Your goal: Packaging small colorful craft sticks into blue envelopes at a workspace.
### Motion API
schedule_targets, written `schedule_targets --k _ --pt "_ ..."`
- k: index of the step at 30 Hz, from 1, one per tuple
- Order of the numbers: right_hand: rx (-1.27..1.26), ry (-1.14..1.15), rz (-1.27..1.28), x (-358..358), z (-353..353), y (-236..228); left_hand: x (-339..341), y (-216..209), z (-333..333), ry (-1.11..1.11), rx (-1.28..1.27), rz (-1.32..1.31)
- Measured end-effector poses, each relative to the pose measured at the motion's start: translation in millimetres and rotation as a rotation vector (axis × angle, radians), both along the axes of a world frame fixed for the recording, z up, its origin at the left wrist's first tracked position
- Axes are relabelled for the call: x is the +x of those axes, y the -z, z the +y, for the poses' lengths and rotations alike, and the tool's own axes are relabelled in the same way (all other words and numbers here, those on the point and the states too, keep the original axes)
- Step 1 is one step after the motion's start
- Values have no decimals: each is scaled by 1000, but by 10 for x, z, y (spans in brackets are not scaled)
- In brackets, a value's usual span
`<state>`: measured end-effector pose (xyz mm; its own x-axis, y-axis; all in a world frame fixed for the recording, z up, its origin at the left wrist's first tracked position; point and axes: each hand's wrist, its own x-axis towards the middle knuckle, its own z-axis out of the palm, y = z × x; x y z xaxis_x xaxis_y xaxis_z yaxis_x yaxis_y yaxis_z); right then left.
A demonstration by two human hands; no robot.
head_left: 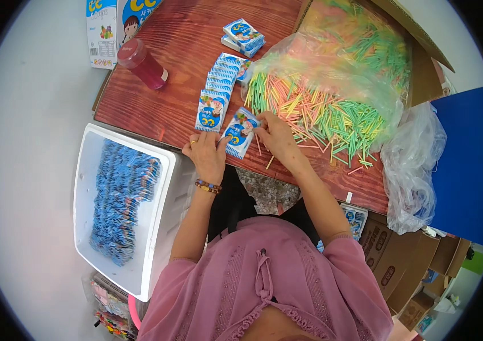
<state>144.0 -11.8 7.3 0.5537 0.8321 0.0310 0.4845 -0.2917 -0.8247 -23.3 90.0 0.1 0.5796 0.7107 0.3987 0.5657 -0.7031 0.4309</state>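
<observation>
A small blue and white packet (239,132) lies on the wooden table (184,51) near its front edge. My left hand (207,153) pins the packet's lower left corner with its fingertips. My right hand (274,136) pinches the packet's right edge, next to a few loose sticks (268,161). A big heap of thin pink, yellow and green sticks (321,113) spills from a clear plastic bag (361,51) just right of my right hand. A row of overlapping matching packets (218,85) runs away from my left hand toward the table's middle.
A white foam box (164,187) at my left holds several stacked blue packets (122,199). A red-capped bottle (142,62) and a printed carton (102,31) stand at the far left. Two stacked packets (243,35) lie further back. Cardboard boxes (395,267) and a crumpled clear bag (417,170) sit at right.
</observation>
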Motion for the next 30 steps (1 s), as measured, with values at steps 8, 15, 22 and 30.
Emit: schedule_targets --k 8,15,22,30 --pt "63 44 -85 48 -8 -171 -92 -67 53 -12 214 -114" --pt "208 -88 -73 110 114 -293 -82 -236 55 231 -77 -338" --pt "365 -143 562 52 -87 -331 114 -324 -102 228 -1110 -886" --pt "238 -65 632 77 -339 -273 203 -369 -284 225 -1264 -915"
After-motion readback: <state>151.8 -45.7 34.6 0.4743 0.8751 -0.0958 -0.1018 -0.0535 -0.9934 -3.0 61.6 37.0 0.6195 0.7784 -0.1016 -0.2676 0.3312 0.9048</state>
